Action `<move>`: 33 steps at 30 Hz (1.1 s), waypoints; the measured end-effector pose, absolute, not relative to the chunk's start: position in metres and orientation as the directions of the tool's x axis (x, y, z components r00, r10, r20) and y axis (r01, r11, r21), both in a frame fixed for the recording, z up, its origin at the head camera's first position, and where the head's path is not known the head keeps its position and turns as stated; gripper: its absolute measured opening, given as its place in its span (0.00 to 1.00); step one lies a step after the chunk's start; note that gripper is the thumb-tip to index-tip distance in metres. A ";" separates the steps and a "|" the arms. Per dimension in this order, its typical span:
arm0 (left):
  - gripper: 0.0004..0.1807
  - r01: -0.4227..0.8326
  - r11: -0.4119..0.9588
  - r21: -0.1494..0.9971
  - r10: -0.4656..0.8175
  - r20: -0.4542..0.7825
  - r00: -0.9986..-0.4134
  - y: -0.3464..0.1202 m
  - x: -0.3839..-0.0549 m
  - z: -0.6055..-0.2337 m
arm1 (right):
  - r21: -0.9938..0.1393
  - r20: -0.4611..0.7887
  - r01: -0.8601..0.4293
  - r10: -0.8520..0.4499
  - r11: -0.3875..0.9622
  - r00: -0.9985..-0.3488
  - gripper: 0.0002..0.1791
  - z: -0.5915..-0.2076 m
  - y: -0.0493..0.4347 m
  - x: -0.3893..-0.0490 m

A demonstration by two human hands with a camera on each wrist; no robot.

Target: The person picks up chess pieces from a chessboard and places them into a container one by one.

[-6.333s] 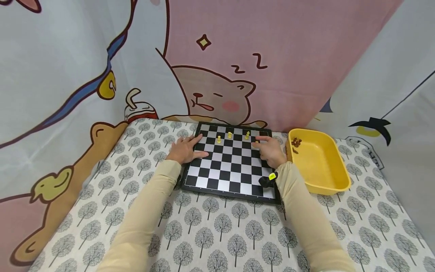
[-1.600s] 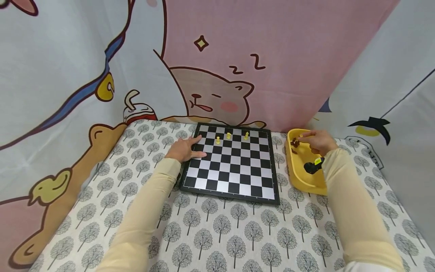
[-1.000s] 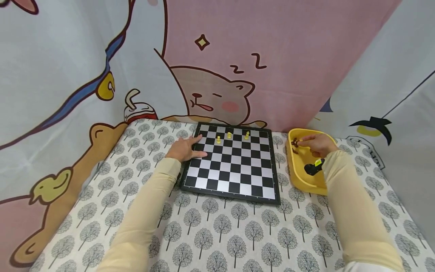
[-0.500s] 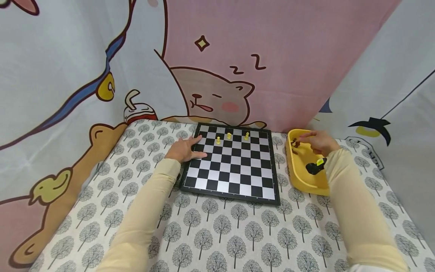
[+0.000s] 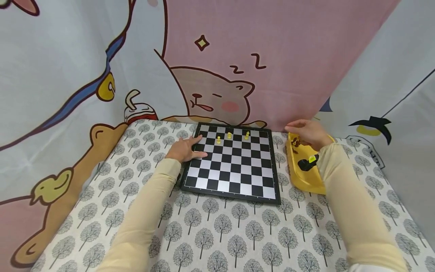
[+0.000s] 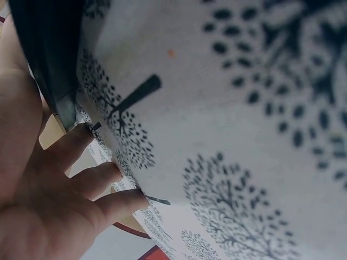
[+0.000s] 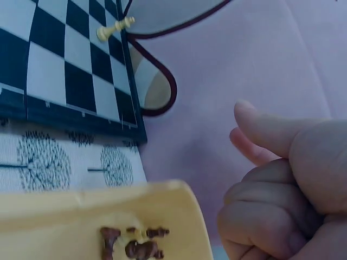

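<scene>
My left hand (image 5: pixel 181 150) rests at the left edge of a black-and-white chessboard (image 5: pixel 231 166), thumb and index finger spread over its squares. In the left wrist view its other fingers (image 6: pixel 103 179) reach down beside the board to the cloth. Three pale yellow chess pieces stand near the board's far side: one piece (image 5: pixel 218 139) at left, another (image 5: pixel 229 135) beside it, a taller one (image 5: pixel 247 135) at right. My right hand (image 5: pixel 310 133) is above the far end of a yellow tray (image 5: pixel 307 185). Its thumb and index finger extend, the others curl, and nothing shows between the fingertips.
Several brown chess pieces (image 7: pixel 142 249) lie in the tray's far left corner, with a yellowish piece (image 7: pixel 135 232) among them. The tray stands right of the board on a tree-print cloth (image 5: pixel 221 230). A cartoon-printed curtain (image 5: pixel 217 56) hangs close behind the board and tray.
Earlier the right hand was at the board's far right by a yellow piece, then in the tray with a yellow piece at its fingers. Now it has risen leftward. The left hand stays put.
</scene>
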State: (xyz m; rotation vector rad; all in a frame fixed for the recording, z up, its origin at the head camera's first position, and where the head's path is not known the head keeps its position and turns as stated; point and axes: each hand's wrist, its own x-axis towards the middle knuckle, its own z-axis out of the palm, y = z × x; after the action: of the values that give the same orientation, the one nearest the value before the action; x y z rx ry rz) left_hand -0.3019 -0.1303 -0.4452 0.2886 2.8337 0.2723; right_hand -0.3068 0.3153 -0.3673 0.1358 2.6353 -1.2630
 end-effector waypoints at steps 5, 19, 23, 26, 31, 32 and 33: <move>0.53 0.172 0.960 0.220 0.226 -0.251 -0.941 -0.131 -0.304 -0.447 | -0.787 -0.219 0.166 -0.018 0.594 -0.975 0.38 -0.364 0.301 -0.305; 0.52 0.178 0.959 0.220 0.230 -0.237 -0.944 -0.133 -0.305 -0.448 | -0.852 -0.220 0.167 -0.050 0.497 -0.974 0.34 -0.370 0.269 -0.311; 0.52 0.180 0.958 0.223 0.232 -0.233 -0.944 -0.133 -0.304 -0.449 | -0.882 -0.212 0.168 -0.051 0.441 -0.976 0.29 -0.376 0.256 -0.312; 0.52 0.181 0.958 0.221 0.232 -0.231 -0.945 -0.132 -0.303 -0.448 | -0.885 -0.199 0.155 -0.055 0.440 -0.978 0.28 -0.379 0.247 -0.314; 0.52 0.184 0.958 0.218 0.234 -0.230 -0.945 -0.132 -0.302 -0.446 | -0.876 -0.182 0.137 -0.056 0.462 -0.982 0.29 -0.382 0.235 -0.315; 0.52 0.187 0.958 0.218 0.236 -0.230 -0.944 -0.132 -0.303 -0.446 | -0.877 -0.186 0.145 -0.045 0.457 -0.981 0.29 -0.382 0.233 -0.316; 0.52 0.186 0.958 0.219 0.236 -0.231 -0.944 -0.132 -0.303 -0.446 | -0.880 -0.189 0.154 -0.034 0.450 -0.981 0.28 -0.383 0.231 -0.316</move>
State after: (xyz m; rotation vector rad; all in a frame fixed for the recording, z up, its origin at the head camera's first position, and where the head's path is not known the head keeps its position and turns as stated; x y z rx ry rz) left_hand -0.3028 -0.1320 -0.4462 0.3132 2.8529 0.2838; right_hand -0.3157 0.2310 -0.3830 0.1050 2.5173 -1.5562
